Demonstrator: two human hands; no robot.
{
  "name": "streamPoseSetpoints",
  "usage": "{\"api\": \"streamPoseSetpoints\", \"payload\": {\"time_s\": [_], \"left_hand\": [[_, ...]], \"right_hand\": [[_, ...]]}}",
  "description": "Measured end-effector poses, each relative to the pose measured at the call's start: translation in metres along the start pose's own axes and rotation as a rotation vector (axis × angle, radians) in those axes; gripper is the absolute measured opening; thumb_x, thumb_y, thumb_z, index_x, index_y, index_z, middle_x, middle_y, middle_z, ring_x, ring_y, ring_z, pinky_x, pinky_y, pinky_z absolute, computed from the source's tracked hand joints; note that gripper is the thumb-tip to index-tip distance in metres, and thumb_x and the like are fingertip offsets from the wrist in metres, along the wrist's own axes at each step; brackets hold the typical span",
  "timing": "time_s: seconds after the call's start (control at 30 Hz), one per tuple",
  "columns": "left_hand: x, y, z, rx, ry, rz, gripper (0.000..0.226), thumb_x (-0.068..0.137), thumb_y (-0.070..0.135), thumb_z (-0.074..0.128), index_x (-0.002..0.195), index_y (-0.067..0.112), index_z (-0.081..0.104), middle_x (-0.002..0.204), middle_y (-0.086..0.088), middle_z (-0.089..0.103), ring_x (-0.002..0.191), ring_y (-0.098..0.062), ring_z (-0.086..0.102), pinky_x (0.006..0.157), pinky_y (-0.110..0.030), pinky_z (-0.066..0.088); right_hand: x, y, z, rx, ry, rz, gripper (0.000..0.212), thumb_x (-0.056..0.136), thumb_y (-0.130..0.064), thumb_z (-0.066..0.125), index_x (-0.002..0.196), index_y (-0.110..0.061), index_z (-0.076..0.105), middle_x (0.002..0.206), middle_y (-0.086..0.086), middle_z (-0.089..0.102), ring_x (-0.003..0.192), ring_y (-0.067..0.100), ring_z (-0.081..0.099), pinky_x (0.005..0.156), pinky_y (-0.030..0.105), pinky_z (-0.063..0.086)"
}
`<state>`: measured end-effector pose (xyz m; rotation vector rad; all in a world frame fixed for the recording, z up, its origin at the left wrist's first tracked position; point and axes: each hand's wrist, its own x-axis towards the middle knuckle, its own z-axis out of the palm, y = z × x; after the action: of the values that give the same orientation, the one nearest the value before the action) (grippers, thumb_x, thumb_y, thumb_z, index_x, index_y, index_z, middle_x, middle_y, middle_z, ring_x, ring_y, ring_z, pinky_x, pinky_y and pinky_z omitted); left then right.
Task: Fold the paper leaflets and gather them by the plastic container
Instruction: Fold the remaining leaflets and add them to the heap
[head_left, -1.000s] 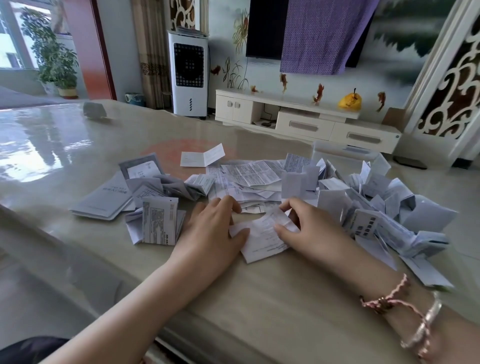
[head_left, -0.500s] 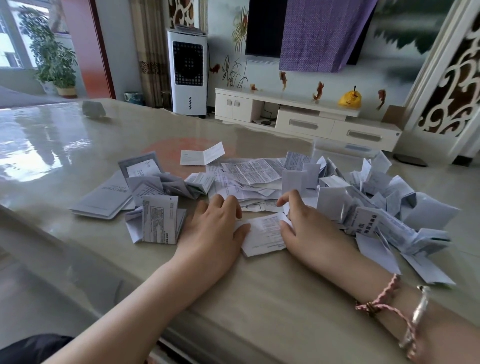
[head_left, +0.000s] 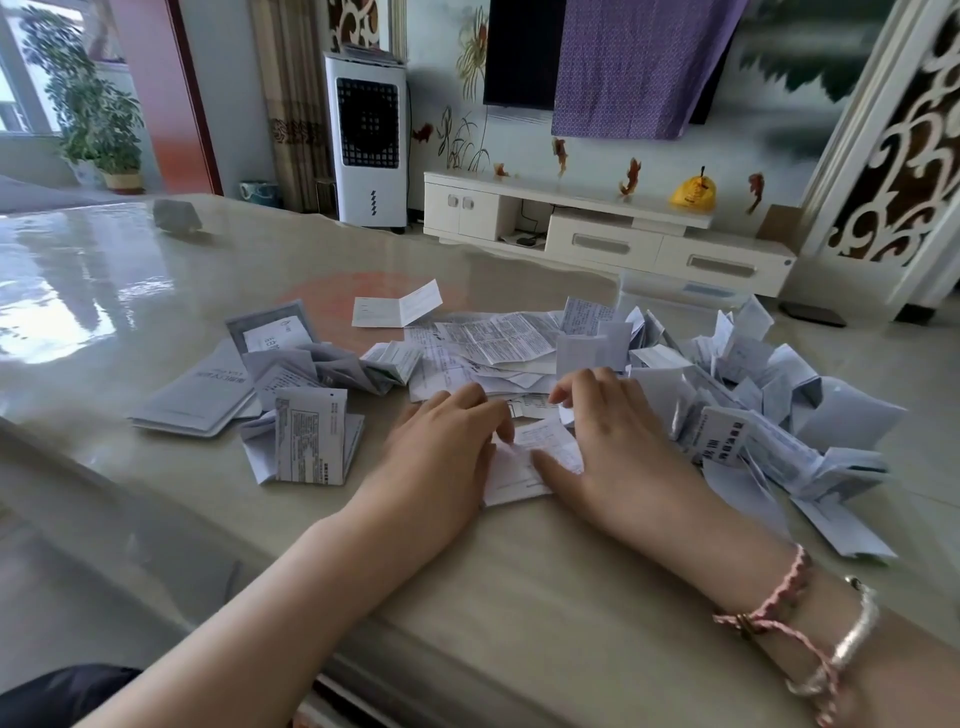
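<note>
A small white printed leaflet (head_left: 522, 465) lies on the table near the front edge, between my two hands. My left hand (head_left: 441, 457) lies palm down on its left part and hides that side. My right hand (head_left: 608, 441) rests palm down on its right part, the thumb stretched across the paper and the fingertips bent down at its far edge. A clear plastic container (head_left: 675, 293) stands at the table's far side. In front of it and to the right is a heap of folded leaflets (head_left: 779, 405). Flat unfolded leaflets (head_left: 498, 338) lie just beyond my hands.
More leaflets and grey booklets (head_left: 197, 395) lie to the left, with a folded one (head_left: 311, 441) standing close to my left hand. A single creased sheet (head_left: 397, 309) lies further back. The glossy beige table (head_left: 519, 597) has its front edge under my forearms.
My right hand has moved forward and now lies flatter over the leaflet, with its thumb spread across the paper. The left hand has stayed pressed on the left side.
</note>
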<state>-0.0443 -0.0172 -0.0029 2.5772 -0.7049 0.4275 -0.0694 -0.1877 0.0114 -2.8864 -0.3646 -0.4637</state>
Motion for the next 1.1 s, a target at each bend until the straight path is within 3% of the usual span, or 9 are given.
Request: {"api": "streamPoseSetpoints", "payload": {"time_s": [0.1, 0.23, 0.47, 0.63, 0.7, 0.8, 0.93, 1.1], "left_hand": [[-0.002, -0.003, -0.003, -0.007, -0.011, 0.023, 0.01, 0.09, 0.036, 0.057, 0.099, 0.034, 0.062, 0.105, 0.016, 0.052, 0.102, -0.011, 0.046, 0.084, -0.022, 0.027], [-0.005, -0.005, -0.006, 0.03, -0.122, 0.034, 0.036, 0.082, 0.061, 0.055, 0.108, 0.037, 0.06, 0.113, 0.019, 0.046, 0.108, -0.008, 0.039, 0.097, -0.028, 0.03], [-0.011, -0.009, -0.014, 0.035, -0.234, 0.068, 0.05, 0.083, 0.064, 0.049, 0.125, 0.038, 0.051, 0.123, 0.019, 0.036, 0.118, -0.008, 0.031, 0.104, -0.03, 0.026], [-0.012, -0.013, -0.017, -0.003, -0.344, 0.094, 0.07, 0.075, 0.079, 0.038, 0.129, 0.037, 0.046, 0.12, 0.02, 0.029, 0.121, -0.008, 0.024, 0.109, -0.028, 0.022], [-0.011, -0.014, -0.02, -0.02, -0.383, 0.086, 0.066, 0.08, 0.074, 0.042, 0.133, 0.036, 0.043, 0.122, 0.019, 0.027, 0.123, -0.009, 0.021, 0.112, -0.028, 0.019], [-0.009, -0.017, -0.023, -0.092, -0.44, 0.064, 0.056, 0.087, 0.056, 0.051, 0.137, 0.035, 0.041, 0.128, 0.017, 0.027, 0.126, -0.007, 0.017, 0.111, -0.025, 0.016], [-0.009, -0.018, -0.027, -0.154, -0.46, 0.038, 0.059, 0.081, 0.062, 0.054, 0.135, 0.042, 0.041, 0.126, 0.021, 0.03, 0.126, -0.004, 0.019, 0.107, -0.021, 0.017], [-0.016, -0.006, -0.025, -0.036, -0.33, 0.023, 0.068, 0.064, 0.088, 0.044, 0.119, 0.048, 0.042, 0.122, 0.025, 0.034, 0.121, -0.004, 0.025, 0.104, -0.028, 0.018]], "right_hand": [[-0.008, -0.005, -0.003, 0.001, -0.048, -0.058, 0.048, 0.083, -0.058, 0.049, 0.114, -0.028, 0.027, 0.112, -0.01, 0.02, 0.114, 0.011, 0.023, 0.089, 0.026, 0.026], [-0.011, -0.004, -0.005, 0.022, -0.123, -0.05, 0.041, 0.085, -0.055, 0.048, 0.104, -0.029, 0.023, 0.108, -0.01, 0.019, 0.108, 0.008, 0.021, 0.088, 0.025, 0.023], [-0.011, 0.008, -0.015, -0.03, -0.212, 0.007, 0.024, 0.09, -0.031, 0.047, 0.098, -0.027, 0.025, 0.106, -0.006, 0.023, 0.106, 0.012, 0.026, 0.095, 0.03, 0.029], [-0.011, 0.009, -0.019, -0.044, -0.231, 0.004, 0.025, 0.088, -0.016, 0.043, 0.098, -0.028, 0.023, 0.108, -0.005, 0.021, 0.103, 0.011, 0.023, 0.096, 0.029, 0.028], [-0.011, 0.009, -0.018, -0.04, -0.205, -0.03, 0.029, 0.087, -0.011, 0.044, 0.099, -0.029, 0.023, 0.109, -0.007, 0.021, 0.104, 0.011, 0.024, 0.093, 0.028, 0.029], [-0.011, 0.009, -0.021, 0.05, -0.199, -0.125, 0.033, 0.085, -0.008, 0.048, 0.102, -0.032, 0.031, 0.11, -0.011, 0.028, 0.11, 0.008, 0.029, 0.094, 0.026, 0.03], [-0.012, 0.009, -0.029, 0.277, -0.326, -0.178, 0.032, 0.087, -0.015, 0.056, 0.108, -0.036, 0.046, 0.111, -0.025, 0.046, 0.103, -0.011, 0.043, 0.084, 0.01, 0.035], [-0.008, 0.015, -0.027, 0.234, -0.295, -0.219, 0.036, 0.085, -0.014, 0.056, 0.113, -0.037, 0.052, 0.114, -0.02, 0.059, 0.107, -0.004, 0.054, 0.09, 0.029, 0.047]]}}
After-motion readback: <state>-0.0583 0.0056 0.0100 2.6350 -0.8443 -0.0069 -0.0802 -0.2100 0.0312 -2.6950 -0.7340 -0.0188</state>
